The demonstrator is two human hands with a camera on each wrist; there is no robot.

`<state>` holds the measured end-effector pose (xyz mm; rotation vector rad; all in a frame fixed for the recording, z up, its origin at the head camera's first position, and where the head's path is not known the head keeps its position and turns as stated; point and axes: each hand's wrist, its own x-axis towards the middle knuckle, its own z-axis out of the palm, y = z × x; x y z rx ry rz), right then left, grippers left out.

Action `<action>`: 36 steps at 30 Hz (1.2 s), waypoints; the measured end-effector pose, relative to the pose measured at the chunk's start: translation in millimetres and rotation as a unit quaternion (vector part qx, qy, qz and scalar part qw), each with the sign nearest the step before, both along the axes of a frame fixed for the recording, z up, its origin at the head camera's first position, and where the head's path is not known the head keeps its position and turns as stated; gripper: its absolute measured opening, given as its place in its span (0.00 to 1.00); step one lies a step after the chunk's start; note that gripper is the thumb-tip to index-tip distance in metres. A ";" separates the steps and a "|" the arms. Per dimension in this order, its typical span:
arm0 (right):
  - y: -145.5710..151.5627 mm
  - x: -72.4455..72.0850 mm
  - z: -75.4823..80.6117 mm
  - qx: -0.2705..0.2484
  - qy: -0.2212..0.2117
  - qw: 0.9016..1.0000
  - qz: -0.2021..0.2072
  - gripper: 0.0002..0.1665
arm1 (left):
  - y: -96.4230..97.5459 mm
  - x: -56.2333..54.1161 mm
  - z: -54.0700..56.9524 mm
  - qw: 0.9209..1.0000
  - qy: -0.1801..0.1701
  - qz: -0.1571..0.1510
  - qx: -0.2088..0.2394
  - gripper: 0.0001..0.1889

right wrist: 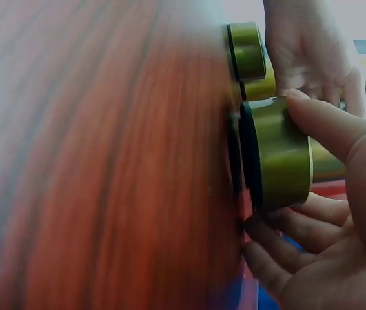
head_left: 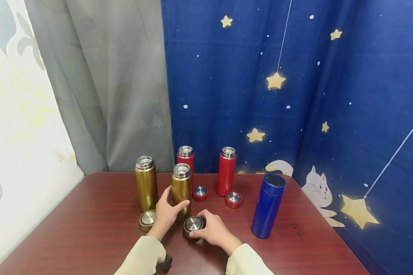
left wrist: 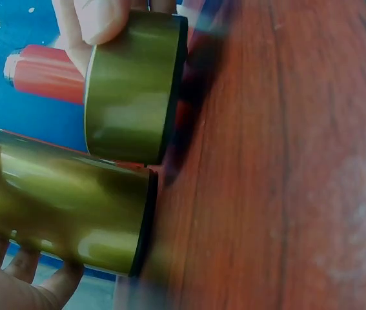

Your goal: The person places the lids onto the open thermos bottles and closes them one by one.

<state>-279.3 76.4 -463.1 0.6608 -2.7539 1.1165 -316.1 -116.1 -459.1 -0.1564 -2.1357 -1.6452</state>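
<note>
My left hand [head_left: 168,211] grips an uncapped gold thermos bottle [head_left: 181,187] around its lower body; the bottle stands upright, its steel neck bare. In the left wrist view the thumb and fingers wrap the gold body [left wrist: 66,200]. Right in front of that bottle, my right hand [head_left: 213,229] pinches a gold lid [head_left: 194,224] between thumb and fingers. The lid's brushed steel top faces up. From the right wrist view, the held lid [right wrist: 276,155] is close over the tabletop, its dark underside toward the wood.
Left stand another open gold bottle [head_left: 146,187] and its lid [head_left: 147,219]. Behind are two open red bottles [head_left: 188,160] [head_left: 226,172], with red lids [head_left: 200,193] [head_left: 233,199] before them. A capped blue bottle [head_left: 268,208] stands right on the wooden table [head_left: 89,221]. Curtains hang behind.
</note>
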 end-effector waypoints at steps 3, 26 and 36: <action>4.4 0.2 -0.4 -0.023 0.006 1.000 -0.006 0.32 | 0.7 0.0 -0.3 1.000 0.004 -0.001 0.005 0.43; 15.5 -5.3 16.0 -0.219 0.052 0.970 -0.088 0.33 | 8.3 -4.3 0.1 1.000 -0.003 -0.005 -0.002 0.45; 14.6 -8.1 19.2 -0.265 0.069 0.956 -0.107 0.29 | 12.7 -6.6 0.9 1.000 0.005 -0.005 -0.011 0.45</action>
